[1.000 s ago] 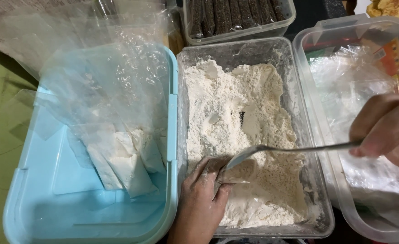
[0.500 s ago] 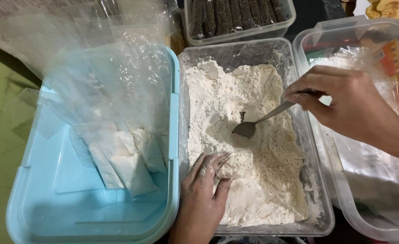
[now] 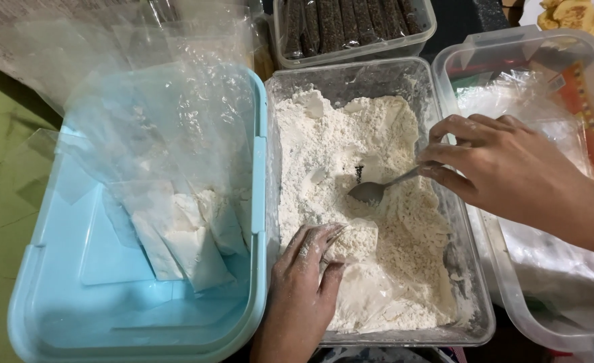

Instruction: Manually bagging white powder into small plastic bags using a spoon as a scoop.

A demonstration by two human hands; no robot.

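Observation:
A clear plastic tub (image 3: 477,316) holds a heap of white flour (image 3: 351,148). My right hand (image 3: 498,168) grips a metal spoon (image 3: 372,191) whose bowl rests on the flour near the middle of the tub. My left hand (image 3: 304,282), dusted with flour, holds the mouth of a small clear plastic bag (image 3: 371,282) that lies in the flour at the tub's near end and has flour in it.
A light blue tub (image 3: 55,316) on the left holds clear bags, some filled with flour (image 3: 183,235). A clear tub (image 3: 512,282) with plastic wrappers stands on the right. A container of dark sticks (image 3: 351,23) sits at the back.
My right hand has come in over the flour tub from the right, and the spoon has moved from the bag's mouth up to the middle of the flour. The left hand stayed put.

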